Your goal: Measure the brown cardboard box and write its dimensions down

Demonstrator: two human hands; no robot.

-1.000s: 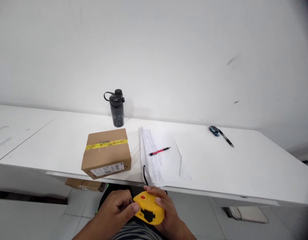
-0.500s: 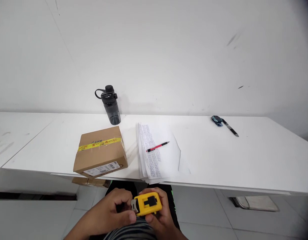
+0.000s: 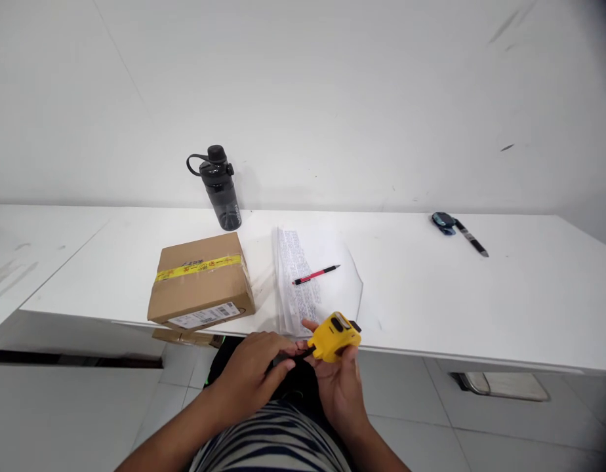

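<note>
In my right hand (image 3: 338,390) is a yellow tape measure (image 3: 332,339), held up near the table's front edge with the fingers and thumb around its lower side. A short black strap (image 3: 305,353) comes off its left end. My left hand (image 3: 256,367) is beside it, fingers and thumb pinched on that strap. Part of the left fingertips' grip is hard to make out. Just beyond the tape measure lie white papers (image 3: 335,252), some covered in writing, with a red and black pen (image 3: 316,275) across them.
A taped cardboard box (image 3: 199,278) sits at the table's front left, with a dark water bottle (image 3: 223,190) behind it. Farther right on the white table (image 3: 421,295) lie a small dark blue device (image 3: 443,221) and a black marker-like pen (image 3: 471,238).
The tape measure has turned and risen to the right, toward the papers. My left hand has shifted from its metal end to the black strap. The view has tilted slightly.
</note>
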